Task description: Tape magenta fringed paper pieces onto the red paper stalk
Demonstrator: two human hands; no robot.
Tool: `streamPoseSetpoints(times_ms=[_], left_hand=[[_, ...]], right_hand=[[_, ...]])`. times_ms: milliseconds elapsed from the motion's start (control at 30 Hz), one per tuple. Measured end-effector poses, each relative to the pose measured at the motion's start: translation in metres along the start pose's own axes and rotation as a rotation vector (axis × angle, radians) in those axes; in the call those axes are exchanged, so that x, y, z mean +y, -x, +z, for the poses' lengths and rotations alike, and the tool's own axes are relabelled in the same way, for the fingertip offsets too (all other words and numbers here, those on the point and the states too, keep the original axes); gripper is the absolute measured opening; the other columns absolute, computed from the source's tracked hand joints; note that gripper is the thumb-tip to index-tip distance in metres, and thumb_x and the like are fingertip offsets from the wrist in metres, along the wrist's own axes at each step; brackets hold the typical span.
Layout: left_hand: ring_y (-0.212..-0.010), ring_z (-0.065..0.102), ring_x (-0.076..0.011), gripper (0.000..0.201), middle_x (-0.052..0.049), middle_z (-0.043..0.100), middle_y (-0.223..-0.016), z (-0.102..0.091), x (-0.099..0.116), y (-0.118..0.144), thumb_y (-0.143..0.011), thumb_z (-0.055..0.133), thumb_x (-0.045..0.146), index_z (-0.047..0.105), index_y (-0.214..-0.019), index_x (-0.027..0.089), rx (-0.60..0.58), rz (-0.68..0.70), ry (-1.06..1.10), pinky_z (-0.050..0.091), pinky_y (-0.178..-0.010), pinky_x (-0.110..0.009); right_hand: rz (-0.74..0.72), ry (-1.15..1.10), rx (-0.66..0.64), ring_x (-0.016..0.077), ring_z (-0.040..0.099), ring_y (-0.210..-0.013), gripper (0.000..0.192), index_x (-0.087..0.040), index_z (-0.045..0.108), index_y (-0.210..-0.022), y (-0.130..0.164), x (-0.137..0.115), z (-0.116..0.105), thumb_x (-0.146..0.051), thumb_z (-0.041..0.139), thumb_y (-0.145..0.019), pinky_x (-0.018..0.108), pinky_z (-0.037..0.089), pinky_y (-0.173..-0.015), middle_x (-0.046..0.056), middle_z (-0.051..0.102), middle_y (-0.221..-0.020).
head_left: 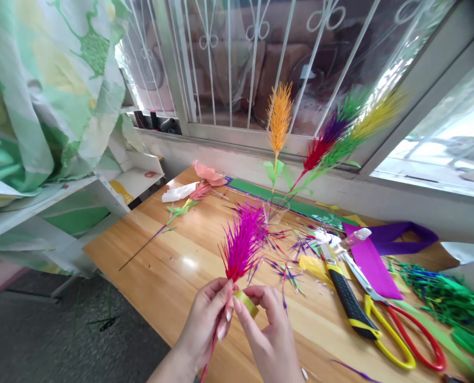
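Note:
A feathery magenta and red paper flower spike (243,242) stands upright over the table's front part. My left hand (204,316) pinches its red stem just below the tuft; the stem runs down past my palm. Beside the stem, my right hand (269,332) grips a small yellow-gold roll of tape (248,304) between thumb and fingers, touching the base of the spike. Whether the tape's end is stuck to the stem is hidden by my fingertips.
On the wooden table (149,229) lie a pink flower stem (177,210), loose purple-red clippings (282,266), a cutter knife (350,303), scissors (408,330) and a green fringe heap (444,295). Finished orange (279,117) and multicoloured spikes (320,149) lean by the window.

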State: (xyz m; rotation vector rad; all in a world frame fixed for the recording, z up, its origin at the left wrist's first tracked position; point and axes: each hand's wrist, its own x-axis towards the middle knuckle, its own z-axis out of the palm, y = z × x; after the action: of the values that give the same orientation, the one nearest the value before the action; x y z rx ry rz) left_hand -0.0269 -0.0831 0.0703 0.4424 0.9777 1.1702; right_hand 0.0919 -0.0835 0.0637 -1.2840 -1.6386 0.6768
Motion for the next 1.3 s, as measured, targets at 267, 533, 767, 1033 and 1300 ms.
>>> streamPoseSetpoints(times_ms=[267,533,767,1033,1300], left_hand=[[-0.025,0.021,0.0003,0.015,0.012,0.041,-0.038,0.002,0.000,-0.001,-0.076,0.057,0.029,0.048,-0.081,0.018,-0.012,0.041,-0.039,0.011,-0.027,-0.013],[-0.028,0.026,0.0008,0.019,0.009,0.046,-0.044,0.001,0.002,-0.002,-0.075,0.058,0.033,0.048,-0.072,0.017,0.053,0.120,-0.146,0.016,-0.029,-0.013],[-0.040,0.032,0.0016,0.022,0.008,0.044,-0.055,0.002,0.003,-0.002,-0.071,0.064,0.031,0.047,-0.076,0.017,0.093,0.041,-0.001,0.021,-0.037,-0.009],[-0.030,0.019,-0.0004,0.024,0.011,0.035,-0.042,-0.005,-0.004,-0.005,-0.075,0.057,0.040,0.045,-0.070,0.019,0.080,0.080,-0.121,0.010,-0.033,-0.016],[-0.036,0.037,-0.0047,0.025,0.006,0.050,-0.053,-0.014,-0.007,-0.015,-0.067,0.063,0.038,0.049,-0.075,0.019,0.172,0.039,-0.158,0.021,-0.037,-0.017]], right_hand=[[0.011,-0.100,0.104,0.0174,0.050,-0.072,0.010,-0.020,0.055,-0.083,0.003,-0.012,0.002,-0.027,0.057,-0.075,0.028,0.042,-0.063,0.003,0.055,-0.074],[-0.009,-0.111,0.130,0.0160,0.049,-0.068,0.009,-0.020,0.054,-0.079,0.001,-0.015,0.003,-0.026,0.058,-0.075,0.027,0.042,-0.061,0.003,0.053,-0.073],[-0.097,-0.103,0.086,0.0170,0.049,-0.073,0.008,-0.020,0.052,-0.080,0.002,-0.014,0.000,-0.019,0.057,-0.074,0.027,0.042,-0.062,0.003,0.053,-0.073],[-0.144,-0.067,0.064,0.0178,0.051,-0.075,0.008,-0.020,0.051,-0.081,0.000,-0.014,0.001,-0.019,0.056,-0.075,0.028,0.043,-0.063,0.004,0.055,-0.075],[-0.247,-0.021,-0.021,0.0179,0.049,-0.075,0.010,-0.019,0.048,-0.076,-0.011,-0.023,0.010,-0.013,0.055,-0.073,0.027,0.043,-0.062,0.003,0.056,-0.069]])
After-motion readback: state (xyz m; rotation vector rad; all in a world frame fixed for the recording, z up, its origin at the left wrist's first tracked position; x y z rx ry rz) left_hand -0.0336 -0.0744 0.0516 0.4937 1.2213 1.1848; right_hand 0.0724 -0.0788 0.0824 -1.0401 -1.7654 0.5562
